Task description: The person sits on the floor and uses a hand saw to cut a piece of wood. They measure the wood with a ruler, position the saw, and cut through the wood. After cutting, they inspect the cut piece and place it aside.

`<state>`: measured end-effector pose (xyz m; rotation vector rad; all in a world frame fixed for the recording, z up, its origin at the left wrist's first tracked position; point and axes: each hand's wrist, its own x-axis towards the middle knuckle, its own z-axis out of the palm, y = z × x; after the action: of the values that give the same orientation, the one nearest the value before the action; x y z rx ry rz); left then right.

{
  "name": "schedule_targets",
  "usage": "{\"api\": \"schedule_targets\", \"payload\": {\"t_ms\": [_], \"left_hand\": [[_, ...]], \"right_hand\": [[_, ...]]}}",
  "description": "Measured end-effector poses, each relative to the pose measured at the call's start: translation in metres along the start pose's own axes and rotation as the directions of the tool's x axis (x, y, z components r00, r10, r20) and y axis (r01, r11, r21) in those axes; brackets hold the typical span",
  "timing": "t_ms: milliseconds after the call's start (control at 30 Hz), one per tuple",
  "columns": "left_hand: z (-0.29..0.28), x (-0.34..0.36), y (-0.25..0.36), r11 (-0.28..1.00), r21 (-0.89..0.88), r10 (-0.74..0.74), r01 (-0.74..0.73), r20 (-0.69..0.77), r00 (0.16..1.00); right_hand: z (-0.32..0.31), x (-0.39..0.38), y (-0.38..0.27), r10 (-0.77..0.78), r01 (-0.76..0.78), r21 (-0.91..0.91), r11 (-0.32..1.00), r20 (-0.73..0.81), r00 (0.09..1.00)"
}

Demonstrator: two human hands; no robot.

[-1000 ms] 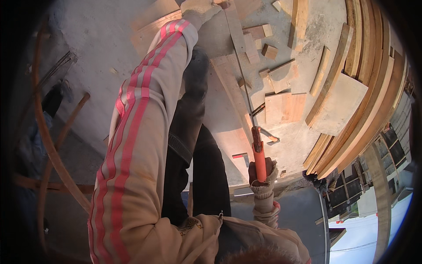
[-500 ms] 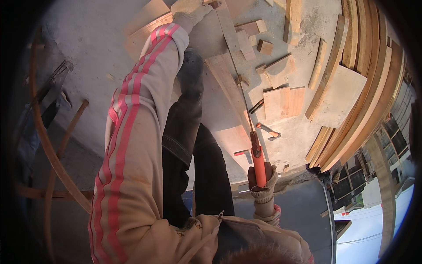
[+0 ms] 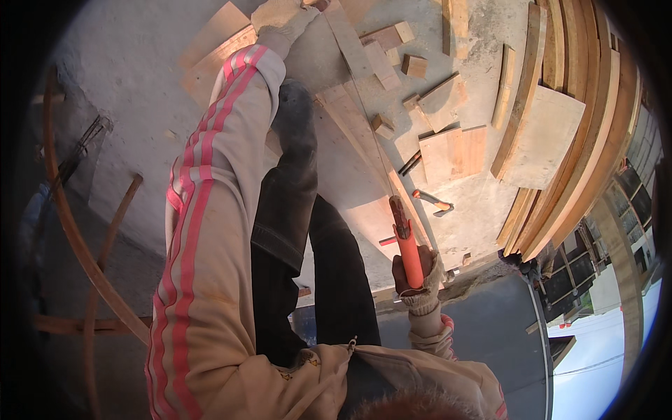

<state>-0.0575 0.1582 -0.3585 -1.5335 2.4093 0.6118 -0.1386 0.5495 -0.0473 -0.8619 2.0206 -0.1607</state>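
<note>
Gloved hands at work over a concrete floor, seen from my head camera looking straight down. At far left, curved wooden strips (image 3: 70,231) arc along a shadowed edge. My left hand (image 3: 280,15), in a pale glove at the end of a cream sleeve with pink stripes, reaches to the top of the view and presses on a long plank (image 3: 364,133); I cannot tell how its fingers lie. The plank runs down toward my right hand. It looks stiff and fairly light, best steadied flat from above near the cut. My right hand (image 3: 414,276) has its fingers wrapped tight around the orange handle of a handsaw (image 3: 406,241), whose thin blade runs up along the plank; it looks light, the blade likely springy. Right of it, offcut blocks (image 3: 414,65) and a square board (image 3: 451,154) litter the floor (image 3: 140,84). Stacked bent planks (image 3: 567,126) line the right edge, with a drop to buildings beyond.
</note>
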Motion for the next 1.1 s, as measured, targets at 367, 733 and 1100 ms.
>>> {"api": "schedule_targets", "payload": {"t_ms": [367, 733, 1100], "left_hand": [[0.006, -0.003, -0.002, 1.000, 0.000, -0.011, 0.011, 0.005, 1.000], [-0.002, -0.008, -0.008, 0.999, 0.017, -0.032, 0.032, 0.022, 0.999], [-0.003, -0.004, 0.003, 1.000, -0.013, -0.027, 0.028, 0.016, 1.000]], "right_hand": [[0.019, 0.012, 0.010, -0.049, 0.043, -0.136, 0.990, -0.041, 0.998], [0.053, 0.133, -0.008, -0.179, 0.249, 0.243, 0.937, -0.277, 0.944], [0.064, 0.189, -0.002, -0.271, 0.306, 0.066, 0.950, -0.319, 0.908]]}}
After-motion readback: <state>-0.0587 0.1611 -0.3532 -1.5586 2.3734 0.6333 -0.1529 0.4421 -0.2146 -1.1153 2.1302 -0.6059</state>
